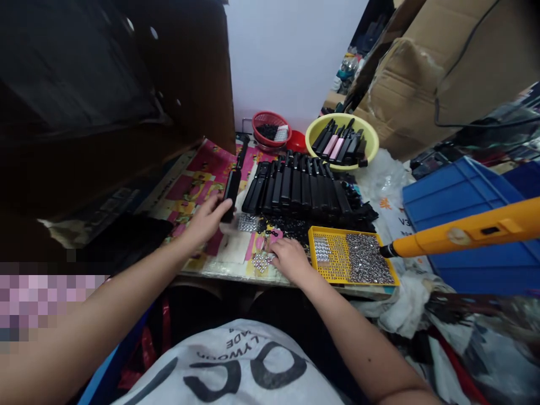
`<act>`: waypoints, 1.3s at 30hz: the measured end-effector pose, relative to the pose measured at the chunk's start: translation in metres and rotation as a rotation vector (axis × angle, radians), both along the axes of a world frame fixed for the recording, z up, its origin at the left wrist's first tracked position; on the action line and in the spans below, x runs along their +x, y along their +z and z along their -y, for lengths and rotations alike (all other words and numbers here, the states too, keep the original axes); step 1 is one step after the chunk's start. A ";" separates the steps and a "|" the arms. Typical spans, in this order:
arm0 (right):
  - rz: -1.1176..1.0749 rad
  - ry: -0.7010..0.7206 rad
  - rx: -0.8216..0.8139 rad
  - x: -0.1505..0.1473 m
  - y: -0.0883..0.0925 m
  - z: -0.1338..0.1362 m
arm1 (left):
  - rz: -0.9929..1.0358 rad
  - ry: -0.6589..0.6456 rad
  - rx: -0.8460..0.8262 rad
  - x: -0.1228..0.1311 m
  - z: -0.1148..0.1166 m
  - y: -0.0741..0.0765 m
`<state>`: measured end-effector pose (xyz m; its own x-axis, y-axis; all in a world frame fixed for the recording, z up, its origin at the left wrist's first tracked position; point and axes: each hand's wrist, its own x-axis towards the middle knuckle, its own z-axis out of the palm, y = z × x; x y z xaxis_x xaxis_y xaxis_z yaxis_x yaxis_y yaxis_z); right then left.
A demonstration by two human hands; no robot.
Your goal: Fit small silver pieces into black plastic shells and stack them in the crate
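Note:
My left hand (211, 216) is wrapped round the wide end of a black long-bodied device (233, 183), whose narrower part points away from me. It is held over the left part of the table, beside a row of similar black devices (295, 183). My right hand (290, 257) rests low over the table's front, fingers curled together; whatever is under the fingertips is hidden. Touching or close to them lies a patch of small shiny silver pieces (261, 262). Another silver cluster (248, 223) and scattered small black rings (287, 226) lie just beyond.
Right of my right hand sits a yellow tray (311, 247) full of small metal pieces. An orange power screwdriver (464, 229) reaches in from the right. Behind stand a yellow basin (373, 135) with black and pink devices and a red basket (255, 125). A cardboard box (211, 73) borders the left.

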<state>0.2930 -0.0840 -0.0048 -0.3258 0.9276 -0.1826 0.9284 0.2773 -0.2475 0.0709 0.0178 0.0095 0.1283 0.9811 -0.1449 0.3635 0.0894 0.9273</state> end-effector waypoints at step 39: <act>-1.635 -0.476 -0.352 0.004 0.040 -0.015 | 0.318 -0.350 -0.461 -0.017 0.128 0.035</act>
